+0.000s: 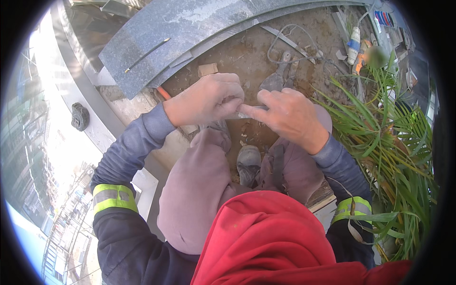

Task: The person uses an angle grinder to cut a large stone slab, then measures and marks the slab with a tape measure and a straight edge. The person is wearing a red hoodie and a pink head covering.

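Note:
My left hand and my right hand meet in front of my knees, fingers curled and thumbs close together. Between them runs a thin, pale grey strip, mostly hidden by the fingers. Both hands pinch it, and its kind cannot be made out. Just beyond the right hand, on the dirt, lies a flat grey-bladed tool, dusty all over. An orange handle-like piece pokes out beside my left wrist.
A curved grey slab spans the far side, with a pencil on it. A cable loops over the dirt. Far right are a white-and-blue tube and leafy plants. A dark roundish object sits on the left ledge.

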Motion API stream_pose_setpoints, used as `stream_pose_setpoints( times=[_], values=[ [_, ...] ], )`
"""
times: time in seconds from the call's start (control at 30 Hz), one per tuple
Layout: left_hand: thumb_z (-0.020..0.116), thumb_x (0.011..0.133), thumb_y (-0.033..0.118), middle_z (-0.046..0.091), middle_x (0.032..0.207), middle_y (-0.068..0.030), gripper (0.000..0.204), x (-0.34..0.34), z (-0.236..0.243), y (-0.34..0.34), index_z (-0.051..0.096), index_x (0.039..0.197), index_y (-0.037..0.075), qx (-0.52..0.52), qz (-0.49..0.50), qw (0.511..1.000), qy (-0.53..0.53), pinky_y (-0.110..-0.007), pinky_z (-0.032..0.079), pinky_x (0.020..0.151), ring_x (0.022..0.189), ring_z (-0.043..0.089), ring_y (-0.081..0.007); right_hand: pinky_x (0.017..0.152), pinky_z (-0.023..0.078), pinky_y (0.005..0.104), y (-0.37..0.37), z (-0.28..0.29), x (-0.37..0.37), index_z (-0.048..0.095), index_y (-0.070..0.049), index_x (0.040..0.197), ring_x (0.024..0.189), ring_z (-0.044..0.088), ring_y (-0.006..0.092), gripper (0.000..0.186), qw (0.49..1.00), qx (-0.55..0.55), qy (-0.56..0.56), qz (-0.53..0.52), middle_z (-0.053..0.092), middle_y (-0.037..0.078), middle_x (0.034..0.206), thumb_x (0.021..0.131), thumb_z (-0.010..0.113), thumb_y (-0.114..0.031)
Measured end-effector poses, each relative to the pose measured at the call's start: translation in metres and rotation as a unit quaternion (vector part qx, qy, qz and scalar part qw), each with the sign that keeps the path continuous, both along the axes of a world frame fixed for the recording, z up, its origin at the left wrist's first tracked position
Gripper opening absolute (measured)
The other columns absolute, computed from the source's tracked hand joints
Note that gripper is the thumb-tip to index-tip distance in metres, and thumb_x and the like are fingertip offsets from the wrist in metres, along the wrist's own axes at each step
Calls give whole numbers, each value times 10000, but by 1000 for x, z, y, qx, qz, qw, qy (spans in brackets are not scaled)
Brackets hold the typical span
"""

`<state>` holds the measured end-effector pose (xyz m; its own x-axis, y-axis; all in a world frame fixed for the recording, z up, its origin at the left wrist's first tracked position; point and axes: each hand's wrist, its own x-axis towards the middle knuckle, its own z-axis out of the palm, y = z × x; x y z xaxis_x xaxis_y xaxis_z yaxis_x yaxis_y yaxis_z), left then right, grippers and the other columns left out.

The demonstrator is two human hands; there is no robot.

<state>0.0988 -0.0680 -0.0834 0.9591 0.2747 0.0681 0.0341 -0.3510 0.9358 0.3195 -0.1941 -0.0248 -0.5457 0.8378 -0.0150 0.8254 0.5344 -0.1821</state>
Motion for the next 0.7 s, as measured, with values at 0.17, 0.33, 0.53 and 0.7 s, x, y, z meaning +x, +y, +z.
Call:
stream_pose_setpoints(
  times=[0.17, 0.33, 0.53, 0.7],
  values=[
    [683, 920, 82, 635, 915, -132, 106, -7, 8, 6, 701, 979, -4, -41, 15, 999, 16, -400, 513, 758, 844, 630, -292, 633, 493, 310, 3, 2, -1, 720, -300, 1260, 720, 606, 134, 373, 1000, 0, -11, -11, 516, -2, 861, 914, 620, -202],
    [687, 898, 79, 629, 914, -144, 113, -5, 14, 10, 697, 978, 0, -31, 0, 999, 11, -411, 504, 767, 859, 623, -326, 623, 490, 312, 5, 4, -3, 720, -309, 1263, 709, 602, 139, 383, 1000, 10, 9, -12, 504, -1, 850, 906, 629, -203],
    [589, 907, 49, 523, 859, -158, 53, 9, 7, 6, 557, 889, 10, 110, 55, 992, 15, -464, 461, 746, 819, 560, -372, 571, 452, 313, -5, -13, 3, 687, -294, 1312, 656, 560, 147, 441, 998, 21, 55, -22, 481, -2, 825, 893, 605, -186],
    [530, 954, 50, 480, 851, -184, 90, 16, 3, 50, 518, 916, -31, 89, 182, 979, 36, -433, 440, 710, 757, 503, -360, 599, 491, 358, -2, -24, 43, 628, -152, 1339, 733, 643, 197, 441, 996, 6, 8, -89, 552, 49, 848, 899, 609, -146]
  ],
)
